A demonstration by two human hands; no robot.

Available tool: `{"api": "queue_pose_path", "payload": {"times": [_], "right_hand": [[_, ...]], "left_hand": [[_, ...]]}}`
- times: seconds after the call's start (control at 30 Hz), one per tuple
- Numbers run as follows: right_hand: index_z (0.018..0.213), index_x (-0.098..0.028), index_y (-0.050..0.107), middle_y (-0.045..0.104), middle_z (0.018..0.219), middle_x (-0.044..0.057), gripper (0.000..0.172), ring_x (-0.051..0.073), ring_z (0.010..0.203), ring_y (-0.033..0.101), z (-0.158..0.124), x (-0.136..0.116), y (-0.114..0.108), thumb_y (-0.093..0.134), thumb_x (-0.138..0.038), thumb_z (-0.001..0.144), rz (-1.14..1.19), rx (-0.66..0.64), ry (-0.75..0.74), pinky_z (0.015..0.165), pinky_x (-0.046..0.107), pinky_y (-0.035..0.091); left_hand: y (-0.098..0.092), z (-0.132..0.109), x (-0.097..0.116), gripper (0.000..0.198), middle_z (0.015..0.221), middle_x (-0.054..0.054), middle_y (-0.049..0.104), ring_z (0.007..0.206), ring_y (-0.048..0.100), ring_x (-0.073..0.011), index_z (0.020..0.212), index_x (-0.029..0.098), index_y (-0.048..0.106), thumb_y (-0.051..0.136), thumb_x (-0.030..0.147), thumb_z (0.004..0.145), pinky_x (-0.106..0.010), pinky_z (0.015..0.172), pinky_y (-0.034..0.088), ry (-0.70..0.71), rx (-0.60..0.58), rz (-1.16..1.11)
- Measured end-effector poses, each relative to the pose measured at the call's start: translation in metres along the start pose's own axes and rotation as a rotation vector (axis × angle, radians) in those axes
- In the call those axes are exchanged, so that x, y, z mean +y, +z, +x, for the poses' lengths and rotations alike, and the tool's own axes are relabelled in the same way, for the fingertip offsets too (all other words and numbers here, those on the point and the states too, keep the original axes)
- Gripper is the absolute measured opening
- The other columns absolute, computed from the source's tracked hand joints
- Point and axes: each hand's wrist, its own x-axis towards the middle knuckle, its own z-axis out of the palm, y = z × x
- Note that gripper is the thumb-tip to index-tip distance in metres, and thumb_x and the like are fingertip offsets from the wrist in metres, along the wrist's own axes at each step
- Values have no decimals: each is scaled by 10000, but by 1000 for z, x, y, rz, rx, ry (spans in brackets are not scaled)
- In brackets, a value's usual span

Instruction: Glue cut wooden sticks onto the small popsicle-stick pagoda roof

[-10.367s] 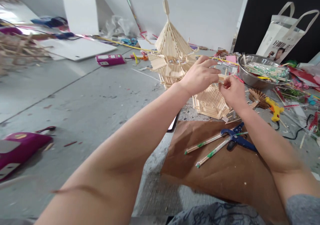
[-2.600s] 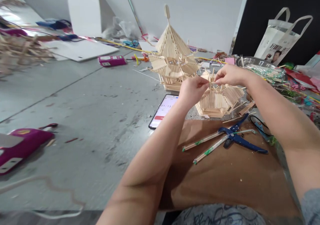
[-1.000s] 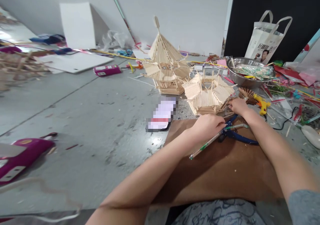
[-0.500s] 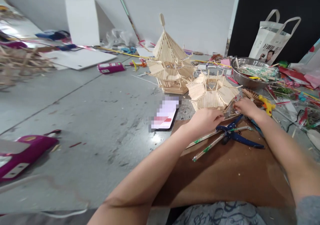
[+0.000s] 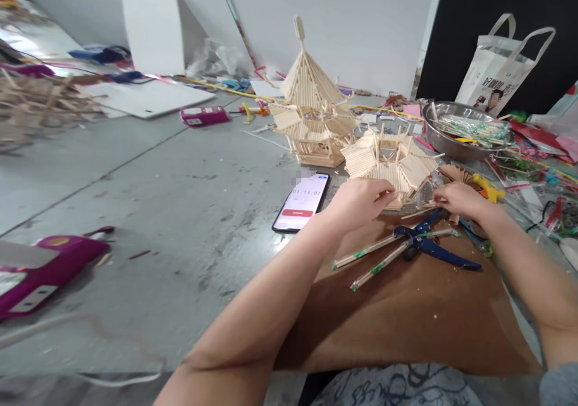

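Note:
A low hexagonal stick model [image 5: 392, 160] stands on the grey floor just beyond a brown paper sheet [image 5: 406, 315]. My left hand [image 5: 359, 198] rests curled against its front edge, fingers touching the sticks. At the model's right side my right hand [image 5: 458, 199] has its fingers pinched on a thin wooden stick. Blue-handled cutters [image 5: 428, 246] and two wrapped chopsticks [image 5: 374, 260] lie on the brown paper below both hands.
A taller stick pagoda [image 5: 311, 102] stands behind the low model. A phone [image 5: 301, 201] lies to the left. A metal bowl of sticks [image 5: 465, 132], a yellow glue gun [image 5: 490, 188] and a white tote bag [image 5: 506, 62] are on the right. Magenta boxes [image 5: 40, 267] lie at the left.
Both hands came down from the model's top to its base. In the last second my left hand rose from the chopsticks to the model's front edge.

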Motion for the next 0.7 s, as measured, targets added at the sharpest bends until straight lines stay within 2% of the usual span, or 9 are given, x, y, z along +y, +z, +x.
{"api": "queue_pose_path", "payload": {"times": [0.27,0.33,0.43,0.57,0.7], "right_hand": [[891,-235,637,697,897,28,204,182,797,627,-28,-8,-34,449,-287,834,264,197,-61,669,272,422],[904,-226,643,696,913,32,227,173,812,626,-29,-15,-40,436,-301,851,332,273,-115,700,272,434],[924,-212,659,690,943,55,274,182,853,618,-27,-26,-49,416,-325,868,322,405,-150,735,288,436],[911,-232,675,698,919,42,267,190,821,620,-23,-32,-68,432,-328,854,192,351,-147,679,298,426],[850,-259,678,702,856,5,216,177,741,615,-26,-28,-93,484,-349,817,153,243,-115,632,301,413]], "left_hand": [[-3,1,-4,223,899,-39,722,785,654,-174,898,190,688,487,266,840,-262,684,448,-28,61,-10],[-1,1,-5,222,900,-44,721,773,650,-167,913,188,685,493,267,833,-258,674,450,-23,116,-24],[0,1,-7,211,840,-43,719,689,630,-137,902,182,682,500,250,819,-239,633,443,-44,270,-51],[-7,-3,-6,196,723,-25,693,644,601,-120,769,170,670,484,216,808,-236,632,436,-84,479,-54],[-15,-3,-14,194,756,-33,687,741,600,-150,745,174,656,479,223,809,-293,756,444,-141,633,7]]}}
